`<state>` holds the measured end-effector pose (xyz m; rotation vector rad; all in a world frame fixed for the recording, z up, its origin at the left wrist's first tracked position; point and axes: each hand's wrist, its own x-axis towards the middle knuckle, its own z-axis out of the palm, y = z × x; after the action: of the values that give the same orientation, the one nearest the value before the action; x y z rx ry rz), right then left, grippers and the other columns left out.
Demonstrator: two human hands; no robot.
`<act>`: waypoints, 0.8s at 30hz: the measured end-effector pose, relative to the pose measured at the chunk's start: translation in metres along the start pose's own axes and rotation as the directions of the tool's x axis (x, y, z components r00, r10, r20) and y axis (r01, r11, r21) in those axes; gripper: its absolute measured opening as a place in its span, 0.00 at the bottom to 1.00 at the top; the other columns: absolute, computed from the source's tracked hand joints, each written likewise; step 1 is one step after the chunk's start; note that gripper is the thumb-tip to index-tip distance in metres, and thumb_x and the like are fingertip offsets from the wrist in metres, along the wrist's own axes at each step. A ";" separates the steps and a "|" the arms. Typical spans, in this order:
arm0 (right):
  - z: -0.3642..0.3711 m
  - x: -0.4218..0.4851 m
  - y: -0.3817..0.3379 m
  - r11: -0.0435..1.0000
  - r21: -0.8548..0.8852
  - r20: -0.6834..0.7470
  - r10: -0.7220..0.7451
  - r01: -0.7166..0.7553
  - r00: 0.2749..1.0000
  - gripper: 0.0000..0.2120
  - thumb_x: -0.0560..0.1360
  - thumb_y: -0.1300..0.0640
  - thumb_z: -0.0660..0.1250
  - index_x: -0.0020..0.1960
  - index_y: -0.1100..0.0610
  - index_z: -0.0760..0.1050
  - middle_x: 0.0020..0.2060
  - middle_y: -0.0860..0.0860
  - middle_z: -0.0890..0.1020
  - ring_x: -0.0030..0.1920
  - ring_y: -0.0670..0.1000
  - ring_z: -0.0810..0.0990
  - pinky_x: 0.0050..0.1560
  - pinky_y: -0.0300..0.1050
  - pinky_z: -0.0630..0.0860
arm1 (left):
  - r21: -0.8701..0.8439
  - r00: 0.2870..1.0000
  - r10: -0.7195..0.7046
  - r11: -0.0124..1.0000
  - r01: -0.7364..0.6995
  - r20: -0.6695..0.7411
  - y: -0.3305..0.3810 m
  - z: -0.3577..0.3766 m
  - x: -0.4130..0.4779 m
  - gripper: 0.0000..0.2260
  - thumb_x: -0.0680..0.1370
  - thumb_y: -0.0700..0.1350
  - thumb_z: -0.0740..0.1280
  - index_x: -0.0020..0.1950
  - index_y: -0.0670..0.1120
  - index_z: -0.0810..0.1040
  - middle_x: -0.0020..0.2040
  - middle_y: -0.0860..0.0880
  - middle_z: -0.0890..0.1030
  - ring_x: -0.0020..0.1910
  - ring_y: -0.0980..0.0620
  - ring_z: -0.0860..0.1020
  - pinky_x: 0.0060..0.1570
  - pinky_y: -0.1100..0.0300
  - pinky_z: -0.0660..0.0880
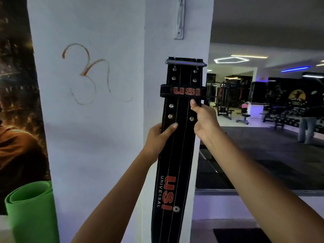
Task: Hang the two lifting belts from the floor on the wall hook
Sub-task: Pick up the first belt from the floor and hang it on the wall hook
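A black lifting belt with red "USI" lettering and a metal buckle at its top end is held upright in front of a white pillar. My left hand grips its left edge, thumb across the front. My right hand grips its right edge just below the belt loop. A white metal hook bracket is fixed to the pillar, above the buckle and apart from it. Only one belt is in view.
A rolled green mat stands at the lower left beside a dark poster. Orange scribble marks the white wall. To the right the gym floor opens out, with benches, machines and a standing person.
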<state>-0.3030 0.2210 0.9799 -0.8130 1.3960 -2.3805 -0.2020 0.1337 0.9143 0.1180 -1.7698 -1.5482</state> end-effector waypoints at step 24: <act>-0.022 -0.023 0.002 0.999 -0.031 -0.045 0.026 -0.028 0.999 0.05 0.73 0.57 0.68 0.38 0.53 0.78 0.47 0.52 0.80 0.62 0.62 0.76 0.62 0.60 0.74 | 0.043 0.920 -0.344 0.939 0.342 0.186 -0.104 -0.001 -0.088 0.10 0.72 0.39 0.70 0.54 0.41 0.80 0.51 0.41 0.84 0.50 0.44 0.83 0.55 0.51 0.79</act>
<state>-0.2973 0.2474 0.9620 -0.7485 1.4558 -2.3759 -0.1818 0.1527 0.7814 0.3086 -1.9866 -1.8516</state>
